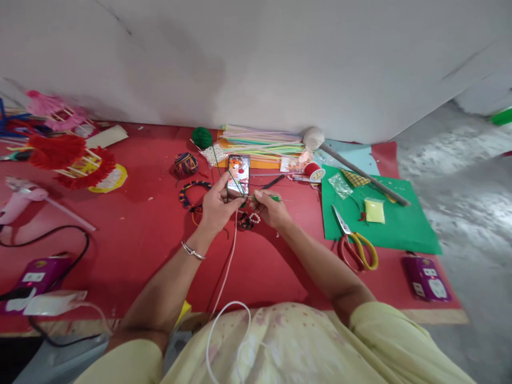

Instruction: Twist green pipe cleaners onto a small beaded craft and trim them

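Note:
Green yarn [218,160] runs from a green yarn ball [202,137] down to my left hand [216,202], whose fingers are closed on it. A strand stretches across in front of the lit phone [239,178]. My right hand [274,209] pinches a thin needle-like rod with a green part [275,198], its tip pointing toward my left fingertips. Both hands meet just below the phone, which has a pale cable [229,261] trailing toward me. Under the hands lie a dark braided piece [245,221] and a small ring of beads [255,217]. Fine detail at the fingertips is too small to make out.
On the red table [140,224] lie a multicoloured yarn ball [186,164], a braided loop [184,194], pipe cleaners [264,141], a red thread spool [314,171] and scissors [356,245]. A stick with a white head [314,138] crosses the green sheet [412,213]. Left stands a pink glue gun [24,200].

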The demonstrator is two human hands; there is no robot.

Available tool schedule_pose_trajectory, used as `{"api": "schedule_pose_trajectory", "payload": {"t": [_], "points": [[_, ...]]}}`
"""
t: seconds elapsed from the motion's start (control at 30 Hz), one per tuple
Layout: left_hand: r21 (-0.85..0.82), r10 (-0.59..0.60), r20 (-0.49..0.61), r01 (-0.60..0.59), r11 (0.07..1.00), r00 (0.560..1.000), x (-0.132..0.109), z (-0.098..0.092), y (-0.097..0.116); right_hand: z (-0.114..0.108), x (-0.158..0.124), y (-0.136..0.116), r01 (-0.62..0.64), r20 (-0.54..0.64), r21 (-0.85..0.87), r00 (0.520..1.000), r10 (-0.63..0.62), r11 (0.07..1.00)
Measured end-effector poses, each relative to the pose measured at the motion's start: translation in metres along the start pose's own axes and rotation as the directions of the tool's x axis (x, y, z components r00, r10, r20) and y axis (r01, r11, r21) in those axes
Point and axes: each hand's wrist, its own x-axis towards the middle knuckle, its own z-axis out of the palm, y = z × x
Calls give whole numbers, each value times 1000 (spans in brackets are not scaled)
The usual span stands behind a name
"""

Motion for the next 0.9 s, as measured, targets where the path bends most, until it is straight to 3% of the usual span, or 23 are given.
{"api": "schedule_pose_trajectory", "payload": {"t": [0.3, 0.9], "points": [[81, 83, -4, -82, 993, 997, -2, 0, -3, -1, -1, 1, -12, 15, 46, 1000, 11, 999], [247, 152, -40, -137, 959, 988, -4, 0, 3, 0, -1, 0, 2, 36, 66, 999, -5, 998]]}}
